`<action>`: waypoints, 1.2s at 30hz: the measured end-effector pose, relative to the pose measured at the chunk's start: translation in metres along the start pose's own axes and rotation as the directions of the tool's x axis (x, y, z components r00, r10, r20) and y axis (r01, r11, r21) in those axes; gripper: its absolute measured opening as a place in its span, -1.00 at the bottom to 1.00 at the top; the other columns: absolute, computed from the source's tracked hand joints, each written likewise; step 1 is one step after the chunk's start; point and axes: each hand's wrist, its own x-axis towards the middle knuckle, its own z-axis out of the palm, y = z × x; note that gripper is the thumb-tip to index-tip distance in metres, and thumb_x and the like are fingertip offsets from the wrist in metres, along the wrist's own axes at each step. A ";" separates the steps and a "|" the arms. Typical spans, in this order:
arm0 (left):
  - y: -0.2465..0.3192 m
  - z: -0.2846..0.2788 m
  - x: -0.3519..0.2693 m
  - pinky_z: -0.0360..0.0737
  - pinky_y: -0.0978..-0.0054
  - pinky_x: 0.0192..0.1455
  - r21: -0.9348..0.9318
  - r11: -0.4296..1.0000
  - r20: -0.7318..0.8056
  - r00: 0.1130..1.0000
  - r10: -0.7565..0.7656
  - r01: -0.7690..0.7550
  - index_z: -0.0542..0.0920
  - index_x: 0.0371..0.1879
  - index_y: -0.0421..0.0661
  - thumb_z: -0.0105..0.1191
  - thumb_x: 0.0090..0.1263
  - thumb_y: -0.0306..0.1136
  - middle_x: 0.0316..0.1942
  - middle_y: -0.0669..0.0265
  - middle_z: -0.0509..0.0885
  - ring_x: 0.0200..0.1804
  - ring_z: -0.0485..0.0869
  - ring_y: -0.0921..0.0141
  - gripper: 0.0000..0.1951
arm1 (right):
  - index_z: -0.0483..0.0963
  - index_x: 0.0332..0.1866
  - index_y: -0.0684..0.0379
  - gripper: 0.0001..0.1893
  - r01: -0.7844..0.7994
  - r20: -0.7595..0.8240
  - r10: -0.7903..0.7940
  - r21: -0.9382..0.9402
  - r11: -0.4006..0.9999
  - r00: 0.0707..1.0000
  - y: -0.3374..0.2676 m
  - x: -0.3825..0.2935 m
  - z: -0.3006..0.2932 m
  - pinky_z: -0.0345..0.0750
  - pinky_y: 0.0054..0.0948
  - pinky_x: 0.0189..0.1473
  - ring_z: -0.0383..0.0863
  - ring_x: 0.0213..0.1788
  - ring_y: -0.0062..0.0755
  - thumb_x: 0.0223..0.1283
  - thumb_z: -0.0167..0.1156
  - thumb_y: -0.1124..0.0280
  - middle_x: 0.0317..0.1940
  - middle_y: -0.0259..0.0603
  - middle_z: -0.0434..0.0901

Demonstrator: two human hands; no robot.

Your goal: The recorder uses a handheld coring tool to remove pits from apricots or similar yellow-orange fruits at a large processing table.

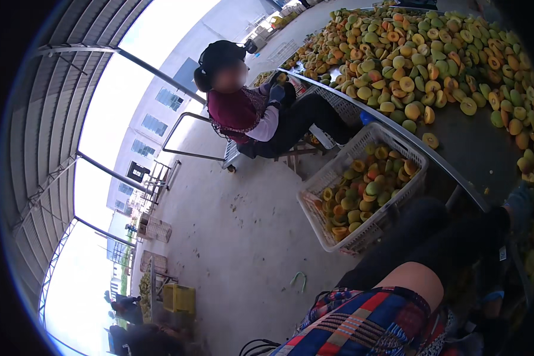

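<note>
My left hand (519, 205), in a blue-grey glove, is at the near edge of a metal-topped table (465, 147), close to halved stone fruit. It is dim and blurred at the picture's right rim, and whether its fingers hold anything does not show. A plaid sleeve (351, 322) and a black lower sleeve (463, 249) cover most of that arm. Below it, deep in shade, a blue wristband (494, 295) shows on what looks like my other arm; my right hand cannot be made out. A large heap of halved fruit (396, 58) with yellow and orange flesh covers much of the table.
A white plastic crate (325, 236) of fruit halves stands on the concrete floor (231, 249) beside the table. Past it, a gloved co-worker (238, 111) sits on a low stool, holding a fruit. A metal-framed trolley (196, 133) stands behind them. A yellow crate (179, 298) is farther off.
</note>
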 end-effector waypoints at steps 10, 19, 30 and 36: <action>-0.025 -0.132 -0.021 0.62 0.10 -0.03 -0.259 0.928 0.434 0.891 -0.135 0.267 0.72 -0.07 -0.18 0.19 0.20 -0.19 -0.07 -0.02 0.71 -0.01 0.69 0.00 -0.61 | 0.50 0.12 0.12 -0.63 -0.021 -0.091 0.023 0.016 1.000 0.996 -0.015 0.004 0.001 0.59 -0.05 -0.06 0.69 -0.10 0.14 0.26 0.26 0.24 -0.15 0.05 0.68; -0.084 -0.170 -0.061 0.70 0.14 0.07 -0.739 -0.609 0.570 0.751 -0.334 0.290 0.49 0.28 -0.18 0.00 0.43 -0.31 0.05 0.13 0.58 0.09 0.63 0.22 -0.55 | 0.52 0.11 0.21 -0.64 -0.216 -0.246 0.207 -0.013 0.976 0.947 -0.044 0.053 -0.031 0.61 -0.11 0.02 0.69 -0.03 0.02 0.35 0.22 0.19 -0.10 0.01 0.68; -0.034 -0.168 -0.042 0.62 0.06 0.18 -0.799 -0.523 0.572 0.645 -0.507 0.298 0.49 0.30 -0.14 -0.07 0.58 -0.01 0.19 0.12 0.59 0.19 0.61 0.12 -0.50 | 0.57 0.02 0.17 -0.57 -0.195 -0.272 0.362 0.491 0.849 0.892 -0.018 0.075 -0.008 0.57 0.04 -0.06 0.62 -0.10 0.31 0.38 0.15 -0.02 -0.20 0.21 0.66; -0.022 -0.168 -0.044 0.70 0.12 0.05 -0.841 -0.470 0.530 0.588 -0.611 0.269 0.57 0.06 -0.11 -0.03 0.55 0.02 0.07 0.17 0.67 0.06 0.68 0.14 -0.58 | 0.57 0.04 0.16 -0.66 -0.005 -0.267 0.090 0.305 0.952 0.959 -0.011 0.081 0.021 0.58 0.02 -0.10 0.66 -0.07 0.18 0.43 0.14 0.11 -0.08 0.16 0.63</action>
